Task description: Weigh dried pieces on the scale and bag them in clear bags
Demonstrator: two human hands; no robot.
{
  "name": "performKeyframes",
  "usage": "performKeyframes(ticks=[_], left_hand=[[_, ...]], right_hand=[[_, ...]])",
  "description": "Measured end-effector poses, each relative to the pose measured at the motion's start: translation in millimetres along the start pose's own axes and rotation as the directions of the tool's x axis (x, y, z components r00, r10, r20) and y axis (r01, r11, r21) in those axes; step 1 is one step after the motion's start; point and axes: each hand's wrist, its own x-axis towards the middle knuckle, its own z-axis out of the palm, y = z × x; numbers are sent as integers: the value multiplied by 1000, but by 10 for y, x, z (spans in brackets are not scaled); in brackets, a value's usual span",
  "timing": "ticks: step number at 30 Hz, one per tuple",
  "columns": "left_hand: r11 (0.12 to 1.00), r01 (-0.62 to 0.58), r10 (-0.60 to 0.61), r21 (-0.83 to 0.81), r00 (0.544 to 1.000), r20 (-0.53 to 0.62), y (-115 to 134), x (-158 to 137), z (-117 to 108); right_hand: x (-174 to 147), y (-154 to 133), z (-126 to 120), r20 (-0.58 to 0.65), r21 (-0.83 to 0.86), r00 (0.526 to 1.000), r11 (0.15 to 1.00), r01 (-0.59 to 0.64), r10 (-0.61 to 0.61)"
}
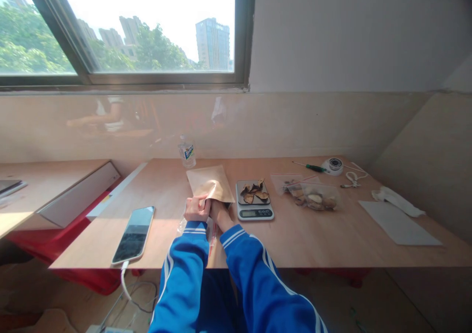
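A tan kraft paper bag lies over the table in front of me with its mouth toward me. My left hand is closed on the near edge of that mouth. My right hand reaches into the bag up to about the wrist, so its fingers are hidden. Under my hands a clear plastic bag shows in part. Just right of the paper bag stands a kitchen scale, and several brown dried slices rest on its plate. The digits on its display are too small to read.
Left of my arms lies a phone on a white cable. A plastic bottle stands behind the paper bag. To the right are zip bags of dried pieces, a green screwdriver, a white camera and a white sheet.
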Motion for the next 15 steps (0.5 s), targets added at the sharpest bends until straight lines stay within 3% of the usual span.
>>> performKeyframes(ticks=[6, 15], left_hand=[[999, 10, -10, 33, 1000, -6, 57, 5, -51], [1000, 8, -8, -4, 1000, 13, -12, -14, 9]], right_hand=[[-64, -38, -78, 18, -129, 1000, 992, -18, 20], [-118, -57, -164, -23, -119, 999, 992, 42, -45]])
